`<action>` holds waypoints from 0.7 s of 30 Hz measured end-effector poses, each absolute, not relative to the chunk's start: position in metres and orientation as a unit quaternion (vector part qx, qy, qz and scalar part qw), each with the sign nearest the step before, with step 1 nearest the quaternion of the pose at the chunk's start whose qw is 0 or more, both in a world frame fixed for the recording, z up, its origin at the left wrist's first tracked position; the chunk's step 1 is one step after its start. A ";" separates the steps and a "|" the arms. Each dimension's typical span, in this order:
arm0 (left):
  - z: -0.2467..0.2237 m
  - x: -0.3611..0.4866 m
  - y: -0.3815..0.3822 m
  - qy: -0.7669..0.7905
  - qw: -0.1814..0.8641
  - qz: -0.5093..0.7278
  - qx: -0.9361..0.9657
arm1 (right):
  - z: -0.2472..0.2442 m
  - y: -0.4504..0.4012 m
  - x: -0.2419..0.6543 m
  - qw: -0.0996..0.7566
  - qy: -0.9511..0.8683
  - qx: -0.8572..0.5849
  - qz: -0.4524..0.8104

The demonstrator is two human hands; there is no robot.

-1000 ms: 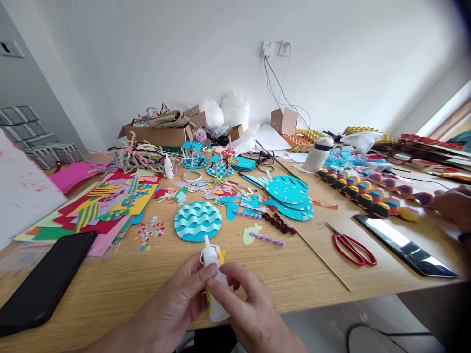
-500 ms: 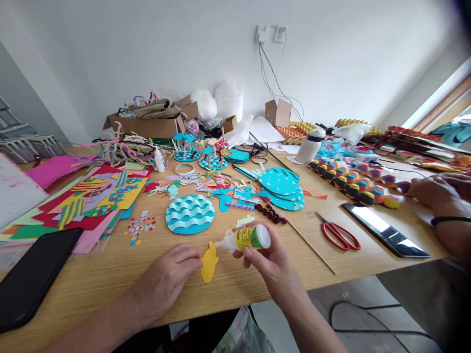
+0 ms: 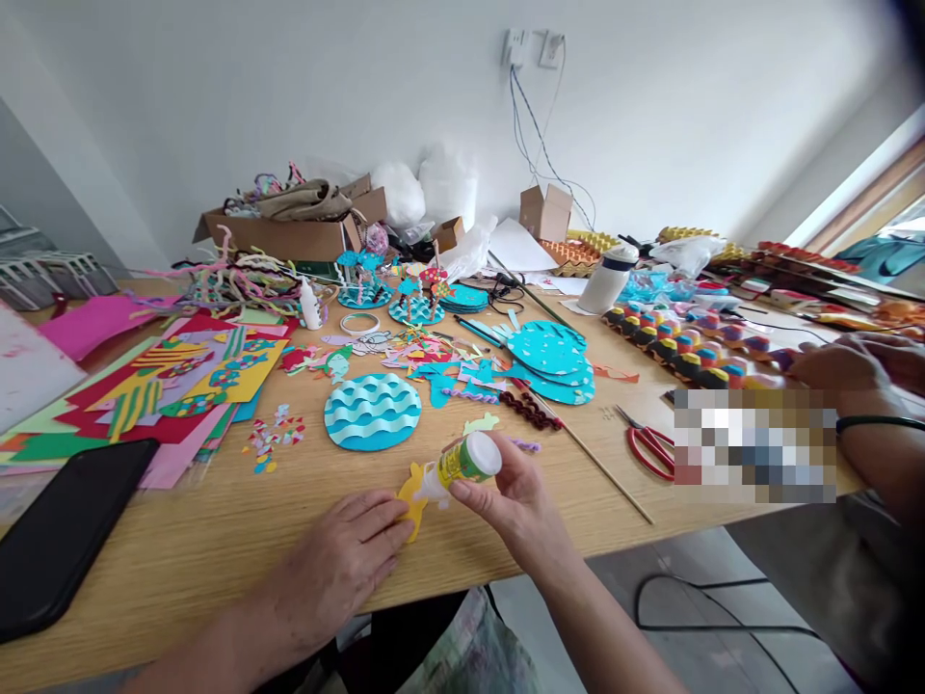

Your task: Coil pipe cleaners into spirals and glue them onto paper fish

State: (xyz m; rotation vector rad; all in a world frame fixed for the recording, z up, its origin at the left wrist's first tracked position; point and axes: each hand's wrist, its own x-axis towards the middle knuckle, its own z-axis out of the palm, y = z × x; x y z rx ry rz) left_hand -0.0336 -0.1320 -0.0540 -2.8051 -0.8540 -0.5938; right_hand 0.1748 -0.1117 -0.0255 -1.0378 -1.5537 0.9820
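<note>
My right hand is wrapped round a glue bottle with a yellow and green label, tilted so that its nozzle end meets a yellow paper cutout. The nozzle tip is hard to make out. My left hand lies on the table with its fingertips on the left edge of the cutout, partly covering it. Above them sits a blue oval with wavy light strips. A pale green cutout lies just beyond the bottle.
A black phone is at the left, near coloured paper sheets. Red-handled scissors and a wooden stick lie to the right. Blue fish shapes are behind. Another person's hands work at the far right.
The glue bottle has moved left and down over the yellow cutout and is tilted more steeply. My left hand has shifted right, its fingers now covering more of the cutout. The view has shifted slightly.
</note>
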 end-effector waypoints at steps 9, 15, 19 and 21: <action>-0.058 -0.035 -0.134 -0.307 0.033 -0.186 -0.933 | -0.027 -0.109 0.171 0.480 -0.667 -0.441 0.361; -0.061 -0.036 -0.135 -0.326 0.021 -0.186 -0.927 | -0.028 -0.108 0.168 0.470 -0.667 -0.429 0.388; -0.059 -0.036 -0.135 -0.323 0.022 -0.181 -0.929 | -0.028 -0.109 0.168 0.468 -0.670 -0.421 0.393; -0.058 -0.035 -0.135 -0.322 0.023 -0.182 -0.929 | -0.028 -0.109 0.168 0.465 -0.672 -0.420 0.395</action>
